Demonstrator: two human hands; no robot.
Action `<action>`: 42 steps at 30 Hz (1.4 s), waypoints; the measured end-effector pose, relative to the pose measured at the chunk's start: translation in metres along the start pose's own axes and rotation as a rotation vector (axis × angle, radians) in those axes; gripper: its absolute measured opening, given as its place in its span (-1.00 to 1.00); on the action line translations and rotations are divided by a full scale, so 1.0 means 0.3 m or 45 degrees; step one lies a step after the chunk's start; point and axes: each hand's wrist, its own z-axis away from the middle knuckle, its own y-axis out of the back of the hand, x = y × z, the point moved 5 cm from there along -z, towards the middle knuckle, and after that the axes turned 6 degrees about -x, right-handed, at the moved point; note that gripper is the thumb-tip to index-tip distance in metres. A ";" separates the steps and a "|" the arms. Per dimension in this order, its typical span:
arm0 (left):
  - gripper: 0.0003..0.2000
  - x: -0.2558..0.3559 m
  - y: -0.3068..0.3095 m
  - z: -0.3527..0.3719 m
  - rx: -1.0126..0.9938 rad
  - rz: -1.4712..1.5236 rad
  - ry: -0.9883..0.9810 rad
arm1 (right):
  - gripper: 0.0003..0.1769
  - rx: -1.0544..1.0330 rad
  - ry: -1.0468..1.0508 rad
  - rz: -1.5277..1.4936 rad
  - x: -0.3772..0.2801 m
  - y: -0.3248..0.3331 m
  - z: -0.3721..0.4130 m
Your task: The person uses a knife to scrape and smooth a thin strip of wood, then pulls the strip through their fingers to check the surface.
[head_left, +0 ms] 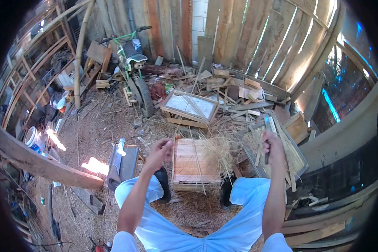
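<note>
A shallow wooden box point(193, 161) of pale slats sits on the ground between my feet, with dry straw point(222, 155) heaped over its right side. My left hand point(158, 153) is at the box's upper left corner, thumb and fingers drawn together; what they pinch, if anything, I cannot make out. On the right, my right hand point(274, 148) is closed around a hand tool point(266, 158) with a dark handle, raised over a slatted wooden panel point(294, 161). The tool's upper end is partly hidden by the fist.
A framed panel point(191, 107) lies ahead among scrap wood point(239, 94). Behind it, a green motorbike point(134, 63) stands near the plank wall point(235, 33). Left of my leg is a dark grey case-like object point(124, 164). A thick beam point(46, 161) juts in from the left.
</note>
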 end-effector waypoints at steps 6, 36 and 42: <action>-0.83 -0.055 -0.130 -0.119 0.084 0.155 -0.191 | -0.79 -0.265 -0.136 0.305 0.201 -0.380 0.052; -0.89 0.180 0.212 -0.029 0.523 0.431 -0.717 | -0.86 -0.697 0.010 1.229 0.088 -0.264 0.089; -0.88 0.144 0.099 -0.063 0.382 0.386 -0.644 | -0.85 -0.644 0.099 1.164 0.091 -0.298 0.076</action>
